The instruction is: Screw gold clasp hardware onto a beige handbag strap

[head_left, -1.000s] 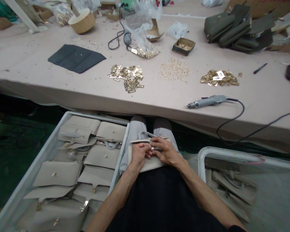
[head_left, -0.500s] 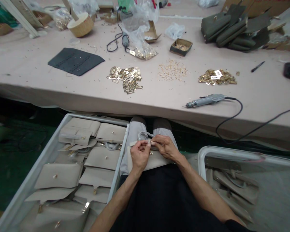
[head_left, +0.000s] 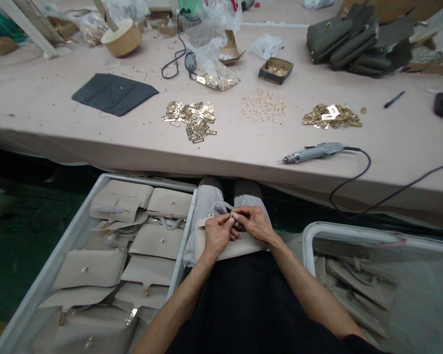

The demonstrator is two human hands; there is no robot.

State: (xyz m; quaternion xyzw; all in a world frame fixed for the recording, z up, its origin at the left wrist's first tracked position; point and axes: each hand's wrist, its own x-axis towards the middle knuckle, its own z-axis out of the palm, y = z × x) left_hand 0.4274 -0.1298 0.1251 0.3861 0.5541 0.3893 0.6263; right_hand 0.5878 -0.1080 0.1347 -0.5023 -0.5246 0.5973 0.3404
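Observation:
A beige handbag (head_left: pixel 239 250) lies across my lap, its pale wrapped handle (head_left: pixel 221 204) towards my knees. Over the bag, my left hand (head_left: pixel 220 233) is closed, thumb and fingers pinched together at the bag's upper part. My right hand (head_left: pixel 254 223) meets it there, also in a pinch, the fingertips of both hands touching. Whatever sits between the fingertips is too small and too covered to name. The gold clasp on the bag's front is hidden behind my left hand.
Left of my legs stands a white bin (head_left: pixel 177 268) of beige bags; another bin (head_left: pixel 308 246) with bags is at right. On the table lie an electric screwdriver (head_left: pixel 313 152), gold plates (head_left: pixel 195 118), small screws (head_left: pixel 262 105), more gold fittings (head_left: pixel 332 117) and dark bags (head_left: pixel 354 46).
My left hand has shifted slightly right and turned, now covering the gold clasp that showed before. Both hands stay pinched together over the bag.

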